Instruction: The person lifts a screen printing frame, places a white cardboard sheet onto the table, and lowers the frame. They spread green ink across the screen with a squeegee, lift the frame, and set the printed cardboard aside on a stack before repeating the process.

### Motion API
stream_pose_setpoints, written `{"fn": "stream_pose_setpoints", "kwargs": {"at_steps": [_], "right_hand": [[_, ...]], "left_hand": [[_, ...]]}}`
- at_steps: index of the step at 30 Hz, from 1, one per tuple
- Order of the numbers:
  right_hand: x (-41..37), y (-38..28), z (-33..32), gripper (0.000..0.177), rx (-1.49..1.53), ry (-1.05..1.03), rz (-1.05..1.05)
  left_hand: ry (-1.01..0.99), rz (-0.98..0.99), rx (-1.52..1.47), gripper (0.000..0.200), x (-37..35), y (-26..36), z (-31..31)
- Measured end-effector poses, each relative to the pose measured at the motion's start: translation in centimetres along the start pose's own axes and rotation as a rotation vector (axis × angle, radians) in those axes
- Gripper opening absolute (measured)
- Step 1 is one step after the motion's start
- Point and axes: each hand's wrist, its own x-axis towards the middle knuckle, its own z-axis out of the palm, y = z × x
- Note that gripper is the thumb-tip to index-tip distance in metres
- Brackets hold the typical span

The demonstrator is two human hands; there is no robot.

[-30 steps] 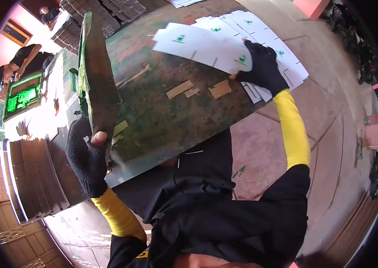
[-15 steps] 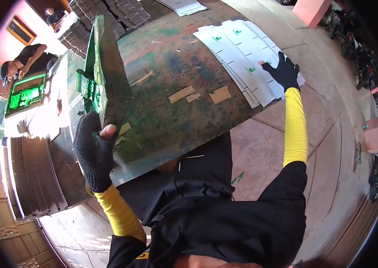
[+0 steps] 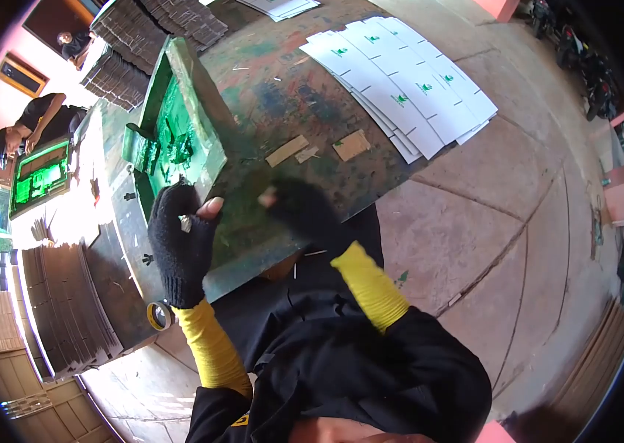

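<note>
My left hand (image 3: 181,240), in a black glove with bare fingertips, grips the near lower edge of a screen printing frame (image 3: 208,118). The frame is tilted up on its hinged side, with wet green ink across its inner face. Against the ink leans a squeegee (image 3: 140,148), its blade coated green. My right hand (image 3: 304,214), gloved the same way, is over the table's near edge to the right of the frame. Motion smears its fingers, and nothing held can be made out. White printed sheets (image 3: 408,81) with small green logos lie overlapping at the table's right end.
Cardboard scraps (image 3: 287,150) lie on the paint-stained table (image 3: 253,111). Tape (image 3: 158,315) sits at the near left edge. Cardboard stacks (image 3: 61,310) stand at left and at the back (image 3: 116,77). A co-worker (image 3: 39,125) bends over another green-inked frame (image 3: 40,177).
My right hand has left the printed sheets and swung left towards the frame. The frame is tilted to show more of its inked face, with my left hand still on its edge.
</note>
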Motion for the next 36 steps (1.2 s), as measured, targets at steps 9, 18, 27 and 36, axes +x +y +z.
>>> {"fn": "stream_pose_setpoints", "kwargs": {"at_steps": [9, 18, 27, 36], "right_hand": [[-5.7, -4.7, 9.8, 0.026, 0.139, -0.273, -0.307], [-8.6, -6.3, 19.5, 0.032, 0.231, -0.486, -0.146], [-7.8, -9.6, 30.3, 0.033, -0.204, -0.580, -0.590], [-8.9, -8.6, 22.6, 0.024, -0.167, -0.597, -0.687]], "left_hand": [[0.001, 0.037, -0.059, 0.033, 0.0, -0.3, 0.0], [0.131, 0.006, -0.002, 0.039, -1.2, -1.2, -0.5], [0.131, 0.052, -0.034, 0.042, -1.2, -1.6, -1.9], [0.197, 0.064, -0.081, 0.047, -1.5, -1.9, -1.3]]}}
